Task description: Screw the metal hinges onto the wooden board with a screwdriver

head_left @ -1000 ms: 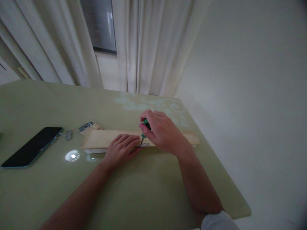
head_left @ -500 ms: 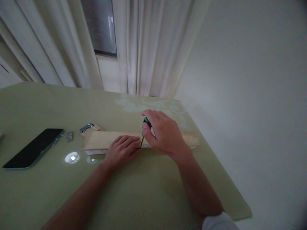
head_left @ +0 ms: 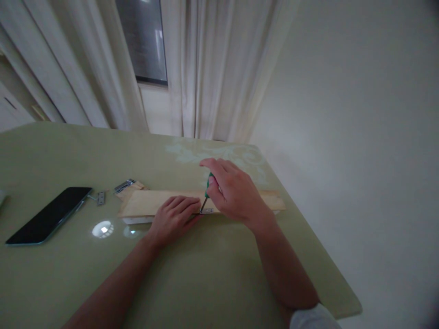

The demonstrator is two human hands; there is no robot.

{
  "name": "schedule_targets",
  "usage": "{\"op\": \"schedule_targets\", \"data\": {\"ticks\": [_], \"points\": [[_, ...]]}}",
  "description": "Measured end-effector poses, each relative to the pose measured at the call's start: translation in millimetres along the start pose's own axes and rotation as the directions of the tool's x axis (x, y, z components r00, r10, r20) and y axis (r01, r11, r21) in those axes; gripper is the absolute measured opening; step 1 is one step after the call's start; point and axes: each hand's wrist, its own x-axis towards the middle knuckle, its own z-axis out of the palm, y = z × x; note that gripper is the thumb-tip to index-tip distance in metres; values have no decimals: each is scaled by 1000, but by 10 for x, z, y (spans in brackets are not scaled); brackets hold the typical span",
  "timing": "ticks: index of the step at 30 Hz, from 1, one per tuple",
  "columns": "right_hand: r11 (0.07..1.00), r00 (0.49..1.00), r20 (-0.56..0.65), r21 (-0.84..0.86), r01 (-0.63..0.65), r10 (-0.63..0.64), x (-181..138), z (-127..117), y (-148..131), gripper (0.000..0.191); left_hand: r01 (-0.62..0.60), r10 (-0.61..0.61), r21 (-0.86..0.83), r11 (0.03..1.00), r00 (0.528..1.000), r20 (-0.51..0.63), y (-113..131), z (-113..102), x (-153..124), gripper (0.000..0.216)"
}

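At the far left we see a tablet (head_left: 50, 217), dark screen up, lying aslant on the green tabletop (head_left: 192, 283). Just beside its far end lies a small grey plate (head_left: 100, 198). Next come some metal strips (head_left: 124, 185) lying with a few wood scraps (head_left: 138, 185), close behind the left end of the board (head_left: 140, 203). The board lies lengthwise across the tabletop, over a white piece (head_left: 137, 220) that shows under its front edge. Our left grip (head_left: 176, 215) rests on the board left of its middle, fingers close together; we cannot tell whether they pinch anything. Just right of those fingertips a hinge (head_left: 208, 210) sits along the board's front edge. The screwdriver (head_left: 207, 186) stands tilted, its tip down at the hinge's left end, its green handle leaning right. Our right grip (head_left: 235, 192) is closed around that handle, index finger raised, above the board.
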Motion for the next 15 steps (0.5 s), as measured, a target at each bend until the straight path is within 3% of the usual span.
{"op": "schedule_targets", "data": {"ticks": [3,8,12,13,15], "points": [[984,990,-17,-103,-143,142,-6,5,0,35,13,-13,-16,1000,1000,2,-1,-13,-2,22],[1000,1000,-6,19,18,-17,-9,15,-22,34,25,-23,-27,999,999,40,10,-46,23,23],[956,964,-42,-127,-265,262,6,40,-47,40,23,-23,-11,1000,999,30,45,-57,50,23],[960,966,-28,-109,-259,258,5,36,-50,37,30,-29,-8,1000,999,32,59,-56,54,23],[993,993,15,6,-114,114,-3,13,-53,29,59,-57,-23,998,997,44,90,-52,63,23]]}}
